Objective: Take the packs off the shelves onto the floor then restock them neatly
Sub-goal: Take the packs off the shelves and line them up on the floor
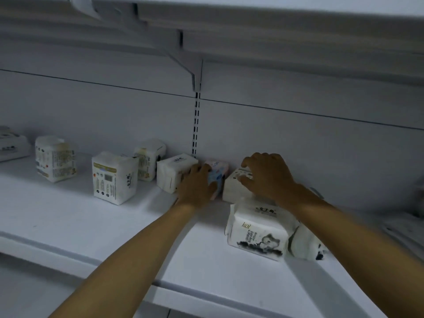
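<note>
A white shelf [68, 216] carries several tissue packs along its back. My left hand [197, 187] grips a pink and blue pack [218, 167] that stands against the back panel, its fingers also touching a white pack [171, 172] on the left. My right hand [266, 177] curls over the top of another white pack [234, 189] just right of the pink one. In front of that lies a larger white pack with a drawn animal [257, 235], partly under my right forearm.
More white packs stand to the left: one upright [114, 177], one behind it [149, 157], one further left [55, 158] and one at the left edge [12, 143]. A rounded white pack [307, 246] lies at the right. An upper shelf [252, 31] hangs overhead.
</note>
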Available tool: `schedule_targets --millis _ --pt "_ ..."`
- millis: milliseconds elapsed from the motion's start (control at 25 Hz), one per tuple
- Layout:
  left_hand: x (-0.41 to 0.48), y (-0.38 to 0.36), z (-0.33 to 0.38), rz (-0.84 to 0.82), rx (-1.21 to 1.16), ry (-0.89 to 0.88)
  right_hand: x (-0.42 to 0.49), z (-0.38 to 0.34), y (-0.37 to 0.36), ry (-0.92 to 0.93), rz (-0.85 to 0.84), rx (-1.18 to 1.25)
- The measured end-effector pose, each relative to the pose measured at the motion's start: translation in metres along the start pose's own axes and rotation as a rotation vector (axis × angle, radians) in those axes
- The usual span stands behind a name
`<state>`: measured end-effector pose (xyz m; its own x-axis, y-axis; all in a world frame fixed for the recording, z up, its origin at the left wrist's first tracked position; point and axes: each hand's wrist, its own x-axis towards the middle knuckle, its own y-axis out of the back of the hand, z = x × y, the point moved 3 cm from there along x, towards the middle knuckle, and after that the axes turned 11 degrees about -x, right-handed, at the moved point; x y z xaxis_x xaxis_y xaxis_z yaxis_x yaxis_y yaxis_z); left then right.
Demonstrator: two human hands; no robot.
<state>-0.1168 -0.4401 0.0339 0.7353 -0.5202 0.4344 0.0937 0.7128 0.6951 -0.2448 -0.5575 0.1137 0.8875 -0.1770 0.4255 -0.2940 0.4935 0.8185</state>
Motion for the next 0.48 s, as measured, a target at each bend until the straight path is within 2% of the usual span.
schedule_targets --millis 80,160,240,360,400,480 --pt "-0.002 0.008 0.005 0.086 -0.159 0.016 0.011 0.004 -0.003 0.006 0.001 0.062" --pt "-0.002 0.025 0.009 0.18 -0.355 0.021 0.025 0.008 0.0 -0.039 0.03 0.233" --pt "-0.005 0.051 0.011 0.267 -0.545 0.025 0.041 0.007 0.007 -0.142 0.025 0.588" --pt "-0.019 0.095 0.012 0.345 -0.788 0.064 0.063 -0.013 0.024 -0.237 -0.09 1.156" --pt "-0.026 0.106 0.014 0.338 -0.864 0.08 0.065 -0.025 0.032 -0.215 -0.152 1.292" --pt "-0.043 0.124 0.018 0.338 -0.962 0.108 0.063 -0.057 0.05 -0.055 -0.241 1.45"
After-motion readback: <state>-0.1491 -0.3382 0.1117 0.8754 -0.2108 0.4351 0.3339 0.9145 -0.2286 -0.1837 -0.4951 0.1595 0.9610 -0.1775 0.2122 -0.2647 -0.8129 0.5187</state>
